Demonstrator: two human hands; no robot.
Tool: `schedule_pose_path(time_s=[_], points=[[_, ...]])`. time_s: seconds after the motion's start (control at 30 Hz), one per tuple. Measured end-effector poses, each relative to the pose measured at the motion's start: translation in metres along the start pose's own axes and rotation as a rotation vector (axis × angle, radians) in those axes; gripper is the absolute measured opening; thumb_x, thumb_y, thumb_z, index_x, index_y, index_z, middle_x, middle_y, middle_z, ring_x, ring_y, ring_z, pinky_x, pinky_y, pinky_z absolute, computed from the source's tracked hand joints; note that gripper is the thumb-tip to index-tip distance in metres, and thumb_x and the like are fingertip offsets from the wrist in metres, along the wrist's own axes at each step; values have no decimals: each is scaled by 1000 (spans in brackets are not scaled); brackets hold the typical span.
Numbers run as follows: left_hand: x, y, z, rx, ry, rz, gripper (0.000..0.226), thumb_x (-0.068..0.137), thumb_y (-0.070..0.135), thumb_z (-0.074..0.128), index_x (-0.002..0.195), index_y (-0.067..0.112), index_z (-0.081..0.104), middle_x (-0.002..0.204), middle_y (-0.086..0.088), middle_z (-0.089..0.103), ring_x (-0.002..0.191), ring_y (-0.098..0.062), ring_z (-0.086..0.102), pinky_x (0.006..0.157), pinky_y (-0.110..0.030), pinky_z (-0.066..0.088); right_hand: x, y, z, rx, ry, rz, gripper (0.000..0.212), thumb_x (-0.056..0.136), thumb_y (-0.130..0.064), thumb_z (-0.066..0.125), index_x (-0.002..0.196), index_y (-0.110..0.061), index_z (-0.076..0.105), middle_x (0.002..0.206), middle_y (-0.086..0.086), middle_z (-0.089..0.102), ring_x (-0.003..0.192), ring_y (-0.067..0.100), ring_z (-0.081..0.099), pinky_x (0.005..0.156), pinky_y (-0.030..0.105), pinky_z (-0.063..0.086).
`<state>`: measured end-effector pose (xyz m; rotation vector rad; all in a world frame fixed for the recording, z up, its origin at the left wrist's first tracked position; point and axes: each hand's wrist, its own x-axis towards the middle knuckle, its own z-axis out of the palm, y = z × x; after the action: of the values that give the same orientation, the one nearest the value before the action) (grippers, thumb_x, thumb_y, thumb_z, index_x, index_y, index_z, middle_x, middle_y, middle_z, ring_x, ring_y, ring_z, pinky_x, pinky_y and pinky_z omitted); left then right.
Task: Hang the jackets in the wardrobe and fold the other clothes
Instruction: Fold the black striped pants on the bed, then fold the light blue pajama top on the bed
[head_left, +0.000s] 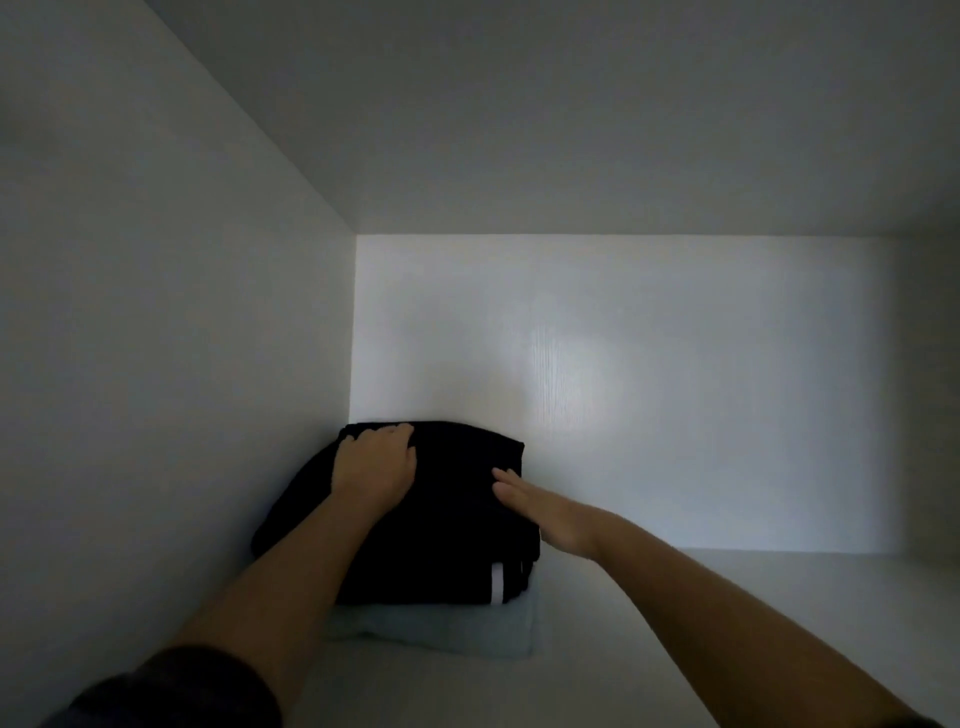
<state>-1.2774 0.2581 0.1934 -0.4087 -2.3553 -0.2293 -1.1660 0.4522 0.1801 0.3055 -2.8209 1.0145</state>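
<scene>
Toward the left rear of the wardrobe shelf (727, 623), a folded black garment (441, 551), judged soft and limp, is stacked on a pale cloth (431, 631), gripped at its far edge by the left hand (376, 462) and touched by the flat, straight-fingered right hand (545, 512).

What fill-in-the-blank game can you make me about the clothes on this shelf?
1. The top folded garment is ____ with a white stripe.
2. The pale folded cloth lies ____ it.
3. The right hand touches the garment's side, its fingers held ____.
4. Both clothes sit near the wall on the person's ____.
Missing words: black; under; straight; left.
</scene>
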Motion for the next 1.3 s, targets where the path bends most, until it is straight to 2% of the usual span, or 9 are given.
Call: schedule_pose_path(time_s=[0.07,0.13,0.3,0.4,0.5,0.67,0.97,1.13,1.3], points=[[-10,8,-16,-24,133,17,33,99,28,36,123,16,54,116,-6,64,98,-25,60,84,-33,41,-28,-4,-6,-60,89,-30,59,101,-45,25,153,-19,11,159,-2,10,145,11,11,114,21,5],[-24,20,-34,-94,186,30,35,99,29,36,127,15,51,112,-7,65,95,-25,61,80,-34,43,-58,-11,-13,-191,190,-81,57,102,-44,27,152,-21,14,158,-3,15,144,9,13,110,16,7],[-72,72,-93,-293,261,171,42,100,30,37,139,14,42,112,-10,65,94,-26,61,84,-38,46,-153,-25,-30,-753,374,-96,52,101,-49,23,150,-31,18,159,-2,14,142,18,23,110,36,27],[-113,112,-138,-437,264,257,42,99,32,38,138,16,41,117,-8,64,96,-25,63,86,-41,48,-222,-41,-39,-949,441,-83,69,88,-58,0,149,-32,20,158,-2,20,140,19,28,107,36,32],[-169,153,-180,-648,230,299,38,97,33,43,134,23,43,123,3,61,98,-20,62,88,-36,48,-307,-56,-42,-962,500,-38,74,83,-57,-2,146,-31,26,154,-4,28,136,19,35,104,36,35],[-308,223,-227,-1015,177,425,35,88,35,46,122,28,49,108,18,63,96,-5,60,79,-28,48,-487,-68,-19,-1045,572,86,48,95,-47,29,136,-26,42,138,1,51,115,23,57,87,39,49],[-578,362,-284,-1465,-79,703,36,89,33,49,122,20,53,108,10,64,101,-6,61,85,-31,51,-797,-108,44,-1009,752,504,48,96,-42,32,137,-18,42,140,6,47,122,27,51,93,41,47],[-685,436,-333,-1612,-274,832,37,89,37,48,120,19,56,109,10,64,101,-3,60,86,-16,47,-922,-122,77,-974,886,763,46,96,-41,32,136,-20,43,140,2,47,121,25,50,92,38,45],[-764,493,-373,-1687,-471,1040,37,90,38,47,123,22,53,115,11,63,106,-3,59,89,-14,46,-1021,-126,112,-916,1042,994,46,96,-43,31,136,-22,39,141,2,46,123,24,49,96,39,44]])
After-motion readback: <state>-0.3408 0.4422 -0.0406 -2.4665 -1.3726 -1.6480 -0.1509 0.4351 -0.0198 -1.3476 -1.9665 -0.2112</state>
